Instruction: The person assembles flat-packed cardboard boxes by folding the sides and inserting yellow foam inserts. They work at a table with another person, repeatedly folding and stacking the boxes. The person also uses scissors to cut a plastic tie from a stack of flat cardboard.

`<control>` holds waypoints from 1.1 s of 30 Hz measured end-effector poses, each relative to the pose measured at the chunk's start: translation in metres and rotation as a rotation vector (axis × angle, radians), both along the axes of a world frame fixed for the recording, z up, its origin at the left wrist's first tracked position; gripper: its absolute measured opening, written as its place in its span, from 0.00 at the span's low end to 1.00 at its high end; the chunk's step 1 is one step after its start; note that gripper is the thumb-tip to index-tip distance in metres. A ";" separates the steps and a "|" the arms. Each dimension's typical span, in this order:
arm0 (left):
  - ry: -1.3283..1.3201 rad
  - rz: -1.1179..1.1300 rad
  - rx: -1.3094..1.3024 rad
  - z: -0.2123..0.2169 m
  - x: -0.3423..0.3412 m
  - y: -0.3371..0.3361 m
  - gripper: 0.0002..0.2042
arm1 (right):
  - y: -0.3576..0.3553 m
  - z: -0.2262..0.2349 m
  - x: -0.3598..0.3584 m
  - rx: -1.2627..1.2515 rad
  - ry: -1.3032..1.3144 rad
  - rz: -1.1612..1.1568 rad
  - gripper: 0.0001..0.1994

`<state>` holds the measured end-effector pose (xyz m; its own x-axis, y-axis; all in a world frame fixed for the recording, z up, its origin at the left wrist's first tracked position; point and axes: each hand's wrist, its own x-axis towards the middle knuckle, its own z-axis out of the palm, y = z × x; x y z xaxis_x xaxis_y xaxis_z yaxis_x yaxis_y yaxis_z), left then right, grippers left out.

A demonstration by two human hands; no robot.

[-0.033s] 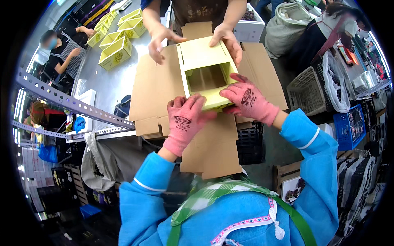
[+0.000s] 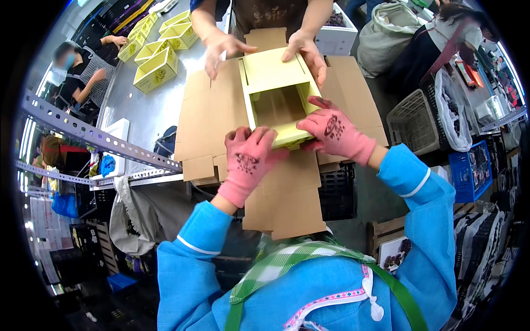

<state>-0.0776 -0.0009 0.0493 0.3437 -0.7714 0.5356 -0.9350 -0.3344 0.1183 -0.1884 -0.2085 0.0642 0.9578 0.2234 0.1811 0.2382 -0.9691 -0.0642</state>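
A pale yellow cardboard box (image 2: 276, 73), partly open at the top, stands within the spread flaps of a larger brown carton (image 2: 212, 105). My left hand (image 2: 248, 160), in a pink glove, grips its near left edge with fingers curled over the rim. At the near right corner my right hand (image 2: 337, 132), also pink-gloved, is closed on the rim with its fingers bent. Across from me a co-worker's hand (image 2: 306, 52) rests on the far right corner of the yellow box. The co-worker's other hand (image 2: 223, 49) is spread near the far left corner.
Several yellow boxes (image 2: 157, 71) stand on the metal table (image 2: 118, 99) at the left. A perforated metal rail (image 2: 99, 135) runs along its near side. Grey crate (image 2: 411, 129), blue crate (image 2: 471, 174) and white sack (image 2: 389, 38) are at the right. Other people work on both sides.
The co-worker's hand near the far left corner has shifted slightly, its fingers closer to the box. My hands keep their grip on the yellow box, almost unmoved.
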 end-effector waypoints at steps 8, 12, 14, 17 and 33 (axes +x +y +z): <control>-0.132 -0.133 0.830 0.065 0.008 -0.057 0.19 | -0.002 0.023 0.015 -0.010 0.270 -0.054 0.15; 0.555 -0.199 0.769 0.050 0.015 -0.077 0.19 | -0.002 0.005 0.017 0.143 0.117 -0.011 0.13; 0.748 -0.305 0.788 0.046 0.028 -0.073 0.22 | 0.004 0.003 0.006 0.324 -0.125 -0.014 0.19; 0.889 -0.349 1.024 0.052 0.032 -0.088 0.28 | 0.001 -0.013 -0.018 0.662 -0.530 -0.098 0.36; 1.065 -0.849 1.316 0.012 0.075 -0.129 0.50 | -0.024 -0.066 -0.019 0.951 0.158 -0.341 0.41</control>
